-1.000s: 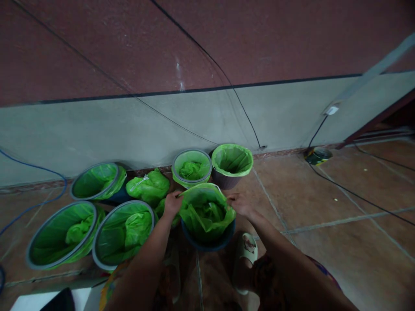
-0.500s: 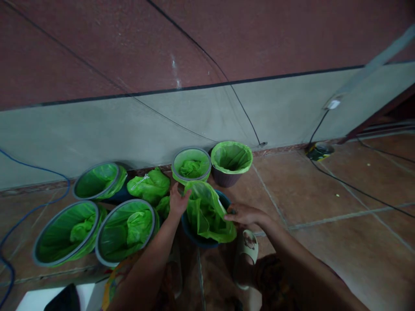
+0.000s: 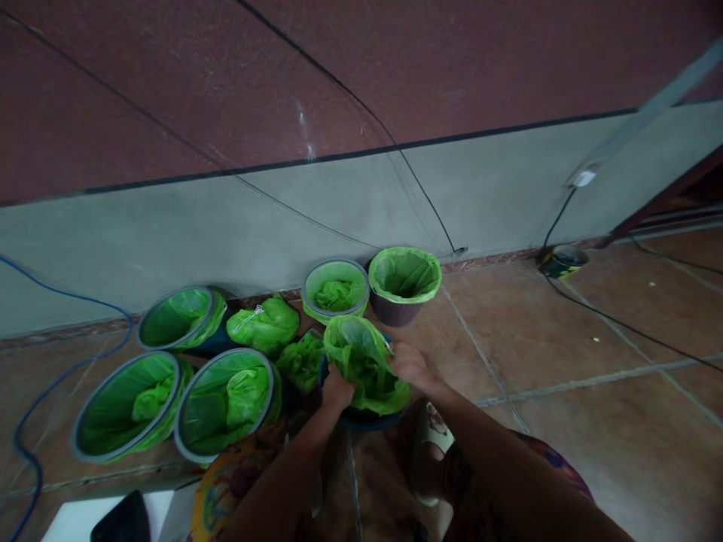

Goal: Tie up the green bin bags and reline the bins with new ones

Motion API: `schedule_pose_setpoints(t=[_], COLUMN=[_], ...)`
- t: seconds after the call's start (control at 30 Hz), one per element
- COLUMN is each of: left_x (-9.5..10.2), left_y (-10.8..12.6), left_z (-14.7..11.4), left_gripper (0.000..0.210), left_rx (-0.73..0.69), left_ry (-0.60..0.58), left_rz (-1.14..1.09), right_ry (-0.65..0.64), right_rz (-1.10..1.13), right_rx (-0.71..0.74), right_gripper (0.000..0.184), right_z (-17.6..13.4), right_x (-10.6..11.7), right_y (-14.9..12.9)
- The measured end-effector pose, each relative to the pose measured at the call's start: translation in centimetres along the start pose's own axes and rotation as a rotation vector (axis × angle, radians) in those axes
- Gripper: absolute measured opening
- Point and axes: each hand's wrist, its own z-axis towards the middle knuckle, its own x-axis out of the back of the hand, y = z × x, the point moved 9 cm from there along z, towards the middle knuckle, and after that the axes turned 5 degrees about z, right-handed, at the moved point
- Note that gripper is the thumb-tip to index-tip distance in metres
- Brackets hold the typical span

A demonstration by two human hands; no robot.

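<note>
Between my feet stands a blue bin [image 3: 370, 423], with a green bin liner [image 3: 370, 369] bunched loosely inside it and standing up above its rim. My left hand [image 3: 337, 390] is closed on the liner's left edge. On the right side, my right hand [image 3: 407, 363] grips the liner's edge near the bin's rim; its fingertips are partly hidden. A crumpled green bag [image 3: 303, 361] lies on the floor left of the bin. Just behind are a grey-rimmed bin [image 3: 335, 312] with a green liner and a brown bin [image 3: 396, 312] with its liner folded over the rim.
More lined bins [image 3: 226, 452] stand at the left, beside a tied green bag [image 3: 265, 325]. A blue cable [image 3: 73, 369] runs along the left floor. Black cords hang on the wall [image 3: 226, 218]. A tin can [image 3: 563, 261] sits by the wall at right. Slippers are on my feet.
My left hand has moved down and right along the liner's edge. My right hand has shifted up and slightly left. The liner sits a little lower and closer around the bin.
</note>
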Motion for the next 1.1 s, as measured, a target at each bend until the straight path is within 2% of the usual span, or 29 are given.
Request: schedule_pose_setpoints(t=[0.1,0.17,0.3,0.43,0.53,0.63,0.7,0.8,0.93,1.0,1.1], left_x=[-0.3,0.1,2.1,5.1,8.2,10.8,11.1,9.5,7.4,7.0,7.0], left_y=[-0.2,-0.2,0.1,0.3,0.6,0.5,0.3,-0.1,-0.1,0.1,0.8], left_z=[0.9,1.3,1.7,1.6,1.2,0.7,0.6,0.7,0.9,1.1,1.2], left_gripper=[0.028,0.018,0.021,0.03,0.037,0.039,0.036,0.029,0.023,0.023,0.022], left_rx=[-0.068,-0.088,-0.122,-0.144,-0.166,-0.144,-0.102,-0.068,-0.093,-0.114,-0.174], left_ry=[-0.059,-0.067,-0.044,0.006,0.102,0.204,0.199,0.107,0.088,0.098,0.112], left_rz=[0.064,0.073,0.073,0.04,-0.028,0.005,0.118,0.266,0.277,0.237,0.143], right_ry=[-0.009,-0.025,-0.066,-0.127,-0.221,-0.348,-0.449,-0.534,-0.45,-0.384,-0.33], right_rz=[-0.124,-0.16,-0.077,0.24,0.496,0.61,0.558,0.352,-0.049,-0.23,-0.369], right_rx=[0.051,0.091,0.135,0.116,0.115,0.107,0.084,0.066,0.131,0.169,0.193], right_gripper=[0.012,0.014,0.017,0.015,0.015,0.019,0.022,0.022,0.014,0.014,0.018], right_z=[-0.3,-0.4,-0.6,-0.7,-1.5,-3.0,-3.9,-4.5,-3.5,-3.1,-3.0], right_x=[0.7,1.3,2.6,3.6,4.3,4.7,4.4,3.2,2.1,1.8,1.6], right_y=[-1.2,-2.0,-2.6,-2.2,-2.6,-3.1,-3.0,-2.0,-0.8,-0.8,-1.1])
